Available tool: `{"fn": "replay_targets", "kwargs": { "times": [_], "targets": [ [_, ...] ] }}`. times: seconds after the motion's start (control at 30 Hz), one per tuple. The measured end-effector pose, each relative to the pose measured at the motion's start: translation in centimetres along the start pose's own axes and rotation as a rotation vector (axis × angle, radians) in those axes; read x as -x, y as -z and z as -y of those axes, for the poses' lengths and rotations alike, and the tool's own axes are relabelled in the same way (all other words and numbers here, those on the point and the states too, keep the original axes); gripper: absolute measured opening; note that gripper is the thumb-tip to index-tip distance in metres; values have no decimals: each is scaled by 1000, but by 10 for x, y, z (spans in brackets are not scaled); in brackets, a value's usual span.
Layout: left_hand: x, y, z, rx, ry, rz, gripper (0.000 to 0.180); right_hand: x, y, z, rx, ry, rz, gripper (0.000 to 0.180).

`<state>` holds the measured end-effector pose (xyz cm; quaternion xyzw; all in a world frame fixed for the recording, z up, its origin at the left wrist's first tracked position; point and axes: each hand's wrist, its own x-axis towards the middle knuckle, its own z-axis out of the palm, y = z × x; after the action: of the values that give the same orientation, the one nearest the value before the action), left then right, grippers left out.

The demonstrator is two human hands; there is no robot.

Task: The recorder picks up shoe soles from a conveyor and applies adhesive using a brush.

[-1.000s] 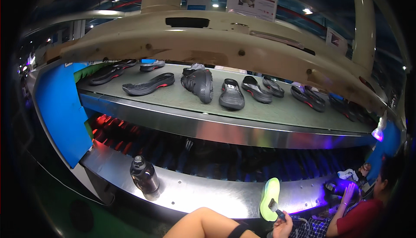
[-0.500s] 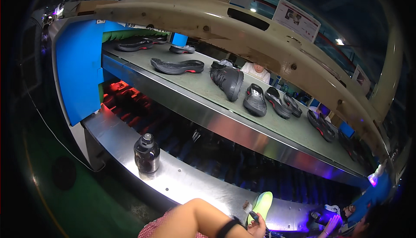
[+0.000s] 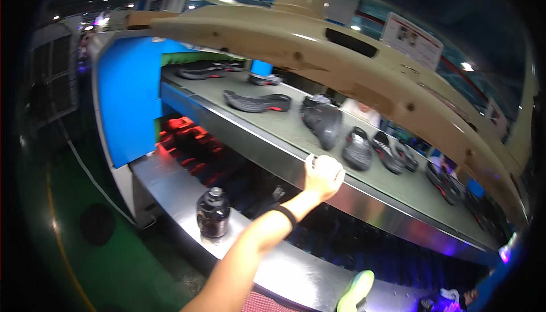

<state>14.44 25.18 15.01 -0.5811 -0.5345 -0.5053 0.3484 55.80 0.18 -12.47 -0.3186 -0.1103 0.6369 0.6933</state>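
Note:
My left hand [image 3: 323, 177] is raised over the front edge of the upper conveyor belt, its fingers curled. A dark spot shows at the curled fingers, but what they hold, if anything, is hidden. A black band [image 3: 285, 215] circles that forearm. Just beyond the hand, a large black shoe [image 3: 322, 123] and a black shoe sole [image 3: 358, 148] lie on the green belt [image 3: 267, 120]. Low in the picture, a lime-green shoe sole [image 3: 356, 292] stands over the metal ledge, its lower end cut off. My right hand is out of the picture.
A dark bottle [image 3: 213, 214] stands on the lower metal ledge [image 3: 170, 190]. Several black soles lie along the belt. Red glow lights the lower channel at left, beside a blue panel [image 3: 128, 102]. A beige beam [image 3: 318, 56] arches overhead. A co-worker's hand [image 3: 452, 306] shows under violet light.
My left arm has swung up from the lower ledge to the belt's edge. A hand holding a small dark-handled tool at the lime-green sole has left that spot. The whole view has shifted slightly.

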Motion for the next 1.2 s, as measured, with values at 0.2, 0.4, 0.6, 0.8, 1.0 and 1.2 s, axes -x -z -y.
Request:
{"fn": "replay_targets", "kwargs": {
  "times": [0.2,0.4,0.6,0.8,1.0,1.2],
  "targets": [
    [23,-34,22,40,-89,-76,25,2,4,0,37,18,-5,38],
    [28,-41,27,123,-132,-140,28,9,-39,-8,198,-32,-44,39],
    [20,-27,23,103,-160,-98,29,20,-68,-6,270,-49,-93,40],
    [17,-24,21,-56,-200,-47,28,8,-72,-16,429,35,-5,41],
    [16,-24,24,-13,-231,-80,28,2,-55,-21,-498,-44,285,39],
    [15,-24,25,-21,-239,-74,30,-1,-61,-29,97,204,-329,22]
  ]
}}
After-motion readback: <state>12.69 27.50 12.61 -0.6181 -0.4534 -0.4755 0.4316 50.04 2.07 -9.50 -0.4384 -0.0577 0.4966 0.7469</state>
